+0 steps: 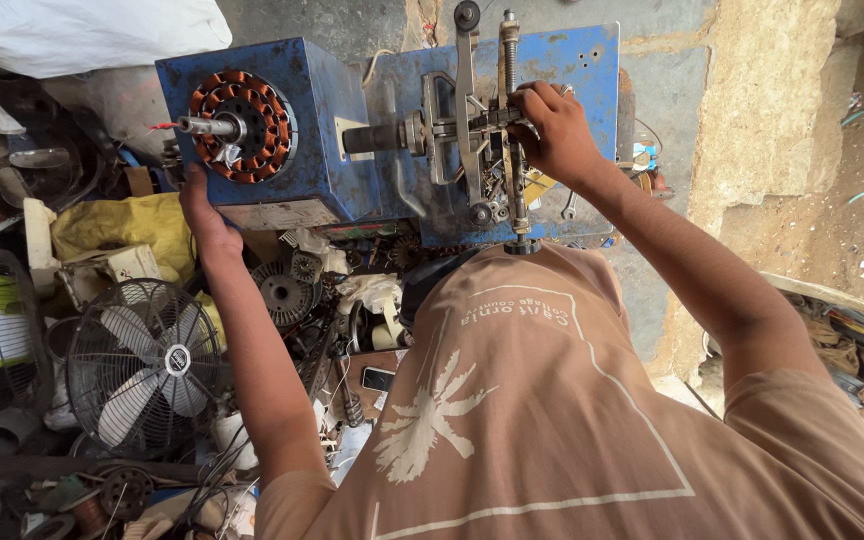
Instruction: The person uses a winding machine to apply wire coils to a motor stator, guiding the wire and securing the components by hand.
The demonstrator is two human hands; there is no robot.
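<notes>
Blue metal winding machine on a cluttered bench, copper-wound stator mounted on its left face. Right hand closed around the metal crank frame at the machine's front. Left hand flat against the box's lower left edge, below the stator, fingers spread. Caged fan lower left among motor parts.

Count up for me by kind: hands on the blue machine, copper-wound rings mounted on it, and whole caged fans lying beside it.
Hands on the blue machine: 2, left hand by the lower edge, right hand gripping the crank frame
Copper-wound ring: 1
Caged fan: 1; a separate grille lies at left, not counted
Total: 4
</notes>
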